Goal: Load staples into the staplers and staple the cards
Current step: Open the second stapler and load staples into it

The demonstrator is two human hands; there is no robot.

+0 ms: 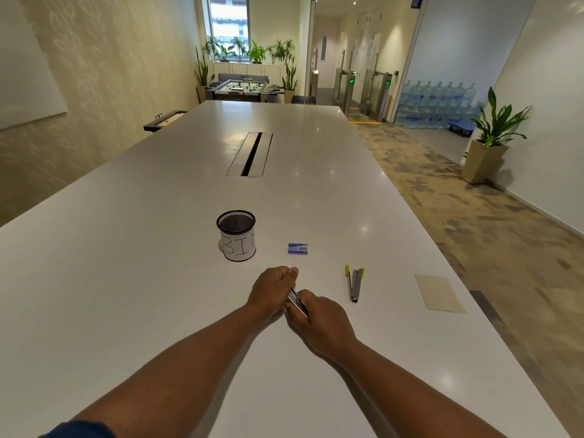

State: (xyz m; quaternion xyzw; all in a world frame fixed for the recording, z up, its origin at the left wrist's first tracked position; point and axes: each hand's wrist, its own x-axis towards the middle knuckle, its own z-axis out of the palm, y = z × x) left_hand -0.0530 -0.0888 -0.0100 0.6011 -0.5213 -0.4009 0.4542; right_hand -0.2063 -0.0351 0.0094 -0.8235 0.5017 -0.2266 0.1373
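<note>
On the long white bench (158, 248) I count one black mesh cup labelled BIN (236, 235), one tan card (440, 292), one yellow-tipped metal stapler lying splayed apart (354, 284) and one small blue staple box (297, 249). My left hand (271, 292) and right hand (319, 317) both grip a second, silvery stapler (297, 301) near the bench's front (mostly hidden). I judge this the loading step; next it needs staples from the box.
</note>
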